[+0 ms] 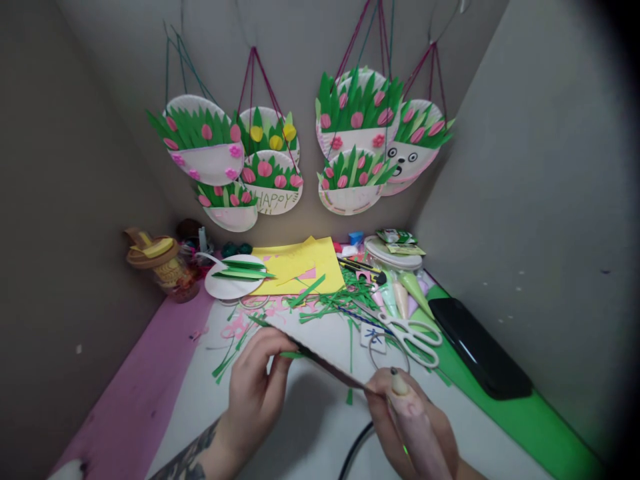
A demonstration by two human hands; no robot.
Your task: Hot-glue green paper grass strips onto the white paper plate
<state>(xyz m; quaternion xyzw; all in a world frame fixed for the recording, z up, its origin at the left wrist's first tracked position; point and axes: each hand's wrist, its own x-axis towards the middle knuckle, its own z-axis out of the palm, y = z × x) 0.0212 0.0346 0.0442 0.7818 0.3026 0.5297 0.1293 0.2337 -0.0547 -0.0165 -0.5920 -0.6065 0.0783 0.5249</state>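
On the table (310, 427), two hands, left hand (257, 390) pinching one paper plate (320, 347), right hand (415, 417) gripping one glue gun (417, 427)

I see a narrow corner closed in by plain grey walls (540, 167) on the left, the back and the right, far above the grip. On the back wall hang paper-plate flower baskets (357, 127) by coloured strings. The table (300, 427) under the grip is white, with a pink strip (145, 387) to its left side and a green strip (500, 413) to its right. The light is dim and even, and the picture edges fall dark.
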